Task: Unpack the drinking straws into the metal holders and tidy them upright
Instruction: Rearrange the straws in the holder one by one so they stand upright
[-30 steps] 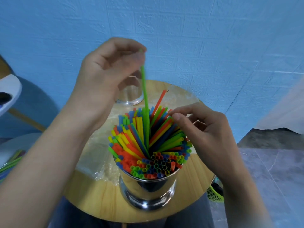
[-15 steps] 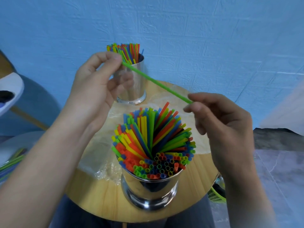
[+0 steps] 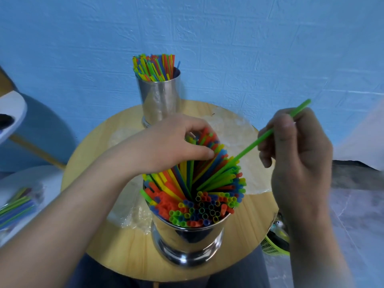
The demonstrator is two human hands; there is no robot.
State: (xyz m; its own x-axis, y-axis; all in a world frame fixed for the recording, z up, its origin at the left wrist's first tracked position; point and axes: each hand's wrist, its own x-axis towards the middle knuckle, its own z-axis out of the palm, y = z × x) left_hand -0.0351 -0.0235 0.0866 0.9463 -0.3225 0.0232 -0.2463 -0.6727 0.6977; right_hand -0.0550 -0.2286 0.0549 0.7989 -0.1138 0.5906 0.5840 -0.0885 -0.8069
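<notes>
A metal holder [image 3: 187, 238] at the front of the round wooden table [image 3: 124, 252] is packed with coloured straws [image 3: 199, 190], some upright and some leaning. My left hand [image 3: 174, 146] reaches over its far side, fingers curled in among the straw tops. My right hand [image 3: 295, 150] pinches a single green straw [image 3: 251, 145], held slanted, its lower end touching the bundle. A second metal holder [image 3: 160, 98] with upright straws [image 3: 154, 67] stands at the table's far edge.
Clear plastic wrapping [image 3: 133, 215] lies crumpled on the table left of the front holder, and more lies behind it. A packet of straws [image 3: 14, 206] rests on a white surface at the left. A green basket [image 3: 274, 242] sits on the floor at the right.
My left hand let go of the green straw and dropped onto the straw tops. My right hand now holds that straw alone, further right, its lower end in the bundle.
</notes>
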